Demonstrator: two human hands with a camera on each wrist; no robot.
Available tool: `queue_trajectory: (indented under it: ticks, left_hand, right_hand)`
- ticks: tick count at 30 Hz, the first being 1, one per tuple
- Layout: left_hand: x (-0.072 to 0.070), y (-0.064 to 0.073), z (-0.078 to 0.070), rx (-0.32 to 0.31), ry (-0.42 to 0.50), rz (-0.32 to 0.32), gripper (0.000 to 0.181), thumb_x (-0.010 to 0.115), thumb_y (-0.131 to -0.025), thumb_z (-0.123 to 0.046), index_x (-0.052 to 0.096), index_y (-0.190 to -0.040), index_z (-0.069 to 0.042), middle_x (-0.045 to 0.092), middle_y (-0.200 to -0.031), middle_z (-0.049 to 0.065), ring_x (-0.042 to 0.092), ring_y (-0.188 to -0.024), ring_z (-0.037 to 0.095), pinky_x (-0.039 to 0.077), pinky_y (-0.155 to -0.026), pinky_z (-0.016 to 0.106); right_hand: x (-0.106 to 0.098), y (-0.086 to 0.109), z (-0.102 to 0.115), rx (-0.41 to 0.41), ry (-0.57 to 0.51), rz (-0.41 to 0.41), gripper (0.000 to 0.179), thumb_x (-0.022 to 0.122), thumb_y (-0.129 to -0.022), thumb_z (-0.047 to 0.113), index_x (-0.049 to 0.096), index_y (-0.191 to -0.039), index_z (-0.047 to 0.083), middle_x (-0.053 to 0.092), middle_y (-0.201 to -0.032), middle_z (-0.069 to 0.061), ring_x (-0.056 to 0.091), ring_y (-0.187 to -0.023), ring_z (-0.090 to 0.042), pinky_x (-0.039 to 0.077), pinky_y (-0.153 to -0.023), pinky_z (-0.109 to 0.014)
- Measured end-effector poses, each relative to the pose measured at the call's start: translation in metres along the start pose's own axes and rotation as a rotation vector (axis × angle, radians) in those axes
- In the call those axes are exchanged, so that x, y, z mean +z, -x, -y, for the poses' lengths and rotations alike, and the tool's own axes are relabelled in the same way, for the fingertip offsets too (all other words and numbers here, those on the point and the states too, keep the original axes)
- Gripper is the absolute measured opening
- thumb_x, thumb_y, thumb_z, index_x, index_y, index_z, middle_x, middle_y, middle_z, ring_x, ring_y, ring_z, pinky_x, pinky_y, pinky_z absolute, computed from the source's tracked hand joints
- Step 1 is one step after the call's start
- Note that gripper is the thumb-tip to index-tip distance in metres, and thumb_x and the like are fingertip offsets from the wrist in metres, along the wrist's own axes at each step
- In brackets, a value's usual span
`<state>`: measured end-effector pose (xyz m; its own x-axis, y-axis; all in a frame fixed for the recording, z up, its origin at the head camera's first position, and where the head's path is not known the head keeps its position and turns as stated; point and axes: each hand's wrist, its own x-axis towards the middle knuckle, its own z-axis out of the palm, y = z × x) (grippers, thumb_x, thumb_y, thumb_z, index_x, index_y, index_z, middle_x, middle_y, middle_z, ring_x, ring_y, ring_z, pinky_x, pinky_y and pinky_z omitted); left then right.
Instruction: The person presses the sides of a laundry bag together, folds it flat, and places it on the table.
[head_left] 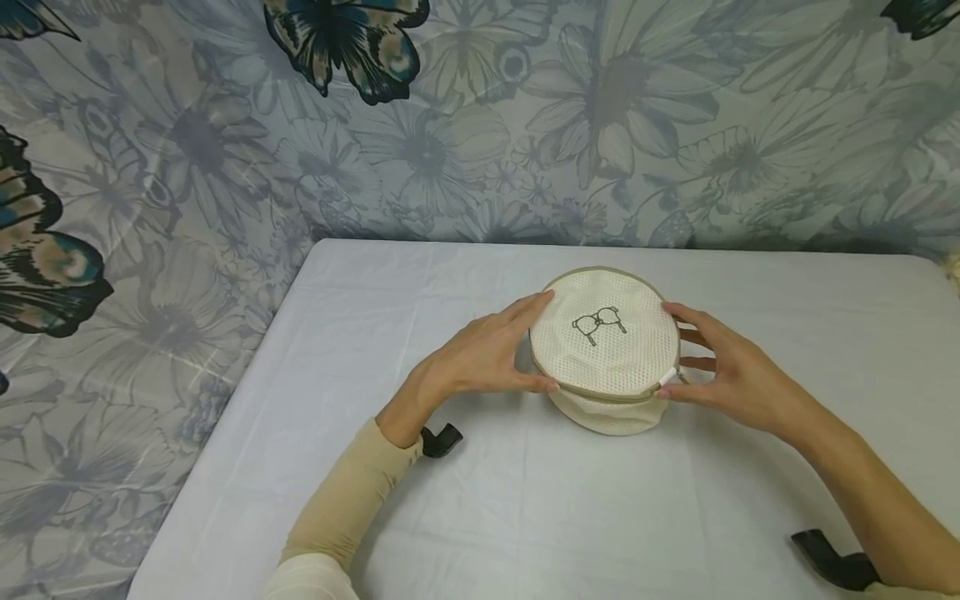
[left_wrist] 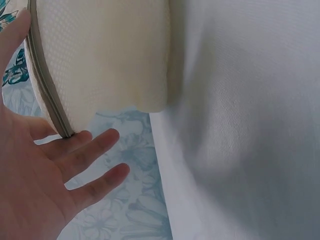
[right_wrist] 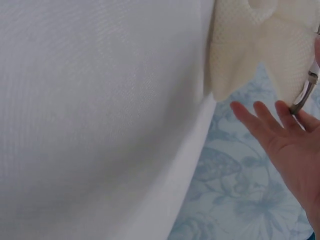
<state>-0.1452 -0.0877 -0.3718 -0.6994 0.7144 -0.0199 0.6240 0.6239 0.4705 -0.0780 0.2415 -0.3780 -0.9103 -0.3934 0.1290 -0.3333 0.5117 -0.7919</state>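
A round cream mesh laundry bag (head_left: 622, 358) with a bra outline on its lid stands on the white-covered table. My left hand (head_left: 480, 354) holds its left rim between thumb and fingers. At the opposite rim, my right hand (head_left: 738, 371) grips beside the white zipper pull (head_left: 667, 377). In the left wrist view, fingertips touch the zipper edge (left_wrist: 49, 92), while the lower fingers extend free of the mesh. The right wrist view shows the bag's soft, creased side wall (right_wrist: 235, 50) and fingers at the zipper. The lid looks closed; the bag's inside is hidden.
White cloth covers the table (head_left: 465, 517), its back edge near a floral curtain (head_left: 427, 158) with butterfly prints. Black wrist-mount pieces show by the left wrist (head_left: 441, 441) and the right forearm (head_left: 834, 560).
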Motion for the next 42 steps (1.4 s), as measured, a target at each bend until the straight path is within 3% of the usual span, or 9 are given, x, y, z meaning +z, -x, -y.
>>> queue_trajectory:
  ticks: [10,14,17,20,32,36,39,42]
  left_hand:
    - [0.007,-0.003,-0.003,-0.025,0.019,0.023,0.128,0.071,-0.071,-0.076,-0.003,-0.161,-0.024,0.013,-0.166,0.003,0.035,-0.143,0.027,0.040,-0.110,0.041]
    - [0.010,-0.005,-0.003,-0.017,0.030,0.020,0.129,0.074,-0.070,-0.074,-0.002,-0.161,-0.021,0.014,-0.165,0.004,0.034,-0.144,0.026,0.040,-0.110,0.042]
    - [0.011,-0.006,-0.002,-0.018,0.029,0.024,0.129,0.073,-0.070,-0.074,-0.001,-0.161,-0.021,0.014,-0.165,0.005,0.033,-0.144,0.026,0.039,-0.110,0.042]
    - [0.011,-0.006,-0.002,-0.020,0.027,0.030,0.128,0.072,-0.071,-0.075,-0.001,-0.161,-0.021,0.014,-0.165,0.005,0.032,-0.145,0.026,0.039,-0.111,0.043]
    - [0.014,-0.009,0.000,-0.013,0.074,0.010,0.129,0.077,-0.070,-0.069,0.000,-0.161,-0.019,0.016,-0.165,0.001,0.028,-0.146,0.018,0.037,-0.112,0.040]
    - [0.017,-0.010,0.002,0.000,0.099,0.002,0.130,0.080,-0.069,-0.066,0.003,-0.161,-0.017,0.022,-0.163,0.004,0.028,-0.146,0.017,0.034,-0.114,0.038]
    - [0.018,-0.011,0.003,0.013,0.120,-0.003,0.130,0.083,-0.068,-0.063,0.005,-0.161,-0.015,0.026,-0.160,0.007,0.030,-0.145,0.018,0.032,-0.115,0.036]
    - [0.019,-0.014,0.004,0.029,0.134,-0.009,0.131,0.085,-0.067,-0.060,0.008,-0.160,-0.011,0.028,-0.159,0.009,0.031,-0.144,0.018,0.031,-0.116,0.034]
  right_hand:
    - [0.004,0.000,-0.003,0.011,0.048,0.079,0.125,0.089,-0.074,0.022,-0.001,-0.161,0.020,0.016,-0.163,-0.018,0.050,-0.123,-0.049,0.046,-0.091,-0.010]
    - [0.004,0.000,-0.002,0.034,0.069,0.089,0.126,0.089,-0.074,0.025,-0.003,-0.161,0.018,0.021,-0.160,-0.026,0.055,-0.120,-0.048,0.053,-0.091,-0.029]
    - [0.003,0.000,-0.002,0.064,0.077,0.099,0.125,0.088,-0.075,0.030,-0.003,-0.161,0.021,0.024,-0.159,-0.027,0.054,-0.121,-0.050,0.050,-0.092,-0.046]
    - [0.004,0.001,-0.003,0.079,0.066,0.108,0.125,0.088,-0.076,0.031,-0.003,-0.161,0.022,0.023,-0.159,-0.027,0.052,-0.124,-0.050,0.047,-0.093,-0.050]
    - [0.005,0.001,-0.009,0.078,-0.002,0.104,0.122,0.089,-0.074,0.026,0.004,-0.161,0.015,0.027,-0.157,-0.026,0.048,-0.127,-0.050,0.047,-0.095,-0.047]
    - [0.005,0.001,-0.009,0.080,-0.053,0.109,0.120,0.089,-0.075,0.023,0.006,-0.161,0.015,0.026,-0.157,-0.024,0.048,-0.127,-0.046,0.049,-0.097,-0.027]
    - [0.005,0.001,-0.009,0.084,-0.084,0.115,0.118,0.088,-0.076,0.020,0.006,-0.161,0.013,0.026,-0.157,-0.025,0.049,-0.127,-0.043,0.043,-0.096,-0.010]
    - [0.005,0.002,-0.009,0.098,-0.098,0.122,0.118,0.087,-0.077,0.020,0.004,-0.161,0.011,0.025,-0.157,-0.025,0.047,-0.127,-0.044,0.039,-0.094,-0.006]
